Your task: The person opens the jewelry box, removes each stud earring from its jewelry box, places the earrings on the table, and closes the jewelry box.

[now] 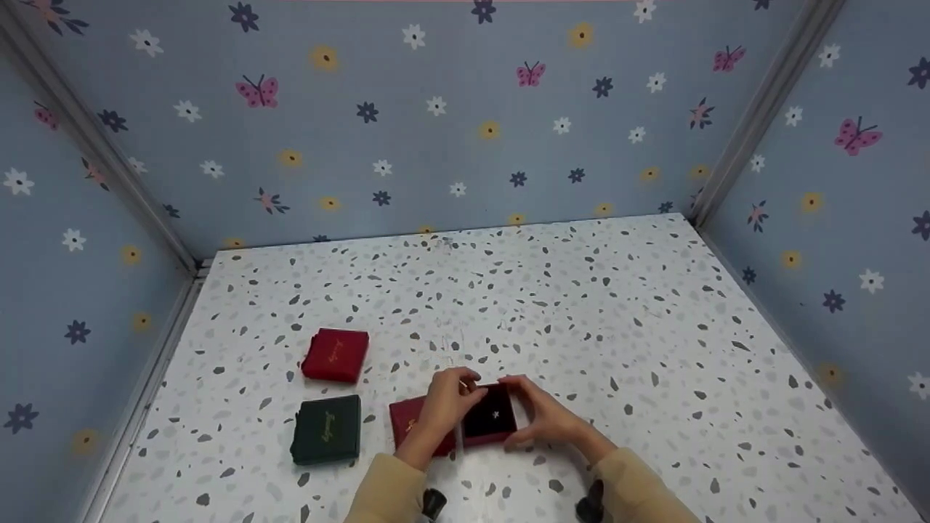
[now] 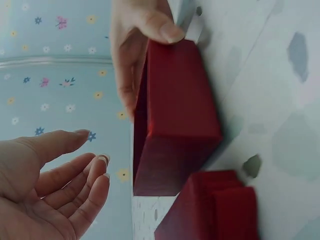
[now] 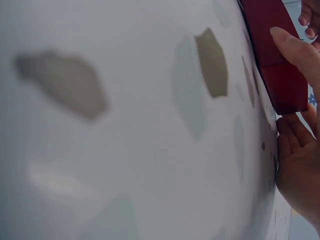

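My right hand (image 1: pixel 546 415) grips an open red jewelry box (image 1: pixel 490 439) by its right end, thumb on the near side and fingers toward the far side. Inside the box is a black lining with a small silvery flower-shaped piece (image 1: pixel 496 415) on it. Over the box's left part hovers my left hand (image 1: pixel 445 407). In the left wrist view, that left hand (image 2: pixel 65 190) has its fingers loosely bent, apart from the box wall (image 2: pixel 182 95), and nothing shows between them. A red lid-like piece (image 1: pixel 402 421) with gold marking lies left of the box, partly under the left hand.
A closed red box (image 1: pixel 338 356) and a dark green box (image 1: pixel 328 430), both with gold lettering, lie at the left. The speckled white table (image 1: pixel 581 305) meets flowered wall panels (image 1: pixel 450 131) at the back and sides.
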`<state>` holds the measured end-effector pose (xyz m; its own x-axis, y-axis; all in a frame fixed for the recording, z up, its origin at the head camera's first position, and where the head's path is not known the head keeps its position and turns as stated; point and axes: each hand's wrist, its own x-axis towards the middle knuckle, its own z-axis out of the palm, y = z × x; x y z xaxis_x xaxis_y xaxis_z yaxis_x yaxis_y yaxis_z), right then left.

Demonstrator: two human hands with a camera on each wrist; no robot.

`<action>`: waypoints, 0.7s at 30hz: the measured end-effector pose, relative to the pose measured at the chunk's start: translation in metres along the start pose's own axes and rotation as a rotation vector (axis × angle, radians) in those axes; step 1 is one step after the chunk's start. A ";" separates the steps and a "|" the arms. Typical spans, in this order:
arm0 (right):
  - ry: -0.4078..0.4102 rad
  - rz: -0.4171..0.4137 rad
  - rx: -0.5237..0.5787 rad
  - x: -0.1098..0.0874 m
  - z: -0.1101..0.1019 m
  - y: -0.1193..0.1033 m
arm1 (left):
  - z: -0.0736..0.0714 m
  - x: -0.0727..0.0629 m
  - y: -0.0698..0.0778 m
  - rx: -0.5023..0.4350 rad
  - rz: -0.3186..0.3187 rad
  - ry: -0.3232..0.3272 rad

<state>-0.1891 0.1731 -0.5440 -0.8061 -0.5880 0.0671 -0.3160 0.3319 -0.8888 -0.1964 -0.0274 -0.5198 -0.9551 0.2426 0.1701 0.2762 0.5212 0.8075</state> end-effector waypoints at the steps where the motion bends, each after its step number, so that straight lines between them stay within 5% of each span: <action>1: 0.000 0.008 0.000 0.000 0.000 0.000 | 0.002 -0.001 -0.001 0.000 0.001 -0.003; 13: -0.016 -0.006 0.011 0.000 -0.001 -0.003 | 0.023 -0.017 -0.006 0.008 0.034 0.024; 21: -0.002 -0.020 0.011 0.002 0.001 0.012 | 0.029 -0.023 -0.007 0.114 0.051 -0.010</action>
<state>-0.1940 0.1750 -0.5553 -0.7988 -0.5957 0.0842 -0.3268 0.3121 -0.8921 -0.1734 -0.0133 -0.5459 -0.9387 0.2790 0.2027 0.3350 0.5980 0.7281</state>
